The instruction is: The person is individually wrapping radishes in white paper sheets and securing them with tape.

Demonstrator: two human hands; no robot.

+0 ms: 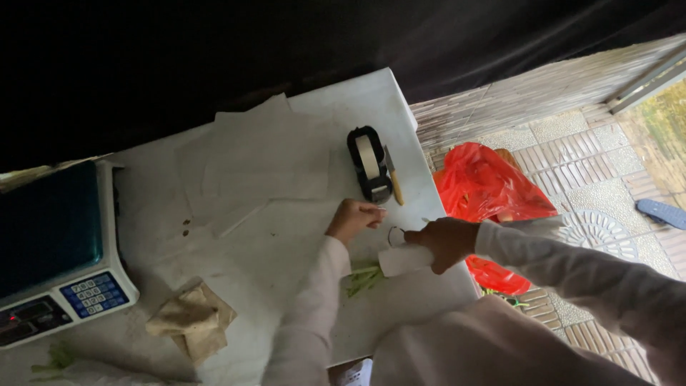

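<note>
My right hand (444,241) grips a bundle of green stalks (363,277) wrapped in white paper (401,259), held low over the white table (286,243) near its right edge. My left hand (353,216) is closed just below a black tape dispenser (369,164), pinching what looks like a thin strip of tape that loops toward the bundle. Both arms wear white sleeves.
A knife with a tan handle (394,179) lies beside the dispenser. A digital scale (57,250) stands at the table's left. Crumpled brown paper (191,322) and loose white sheets (264,164) lie on the table. A red plastic bag (489,193) sits on the tiled floor.
</note>
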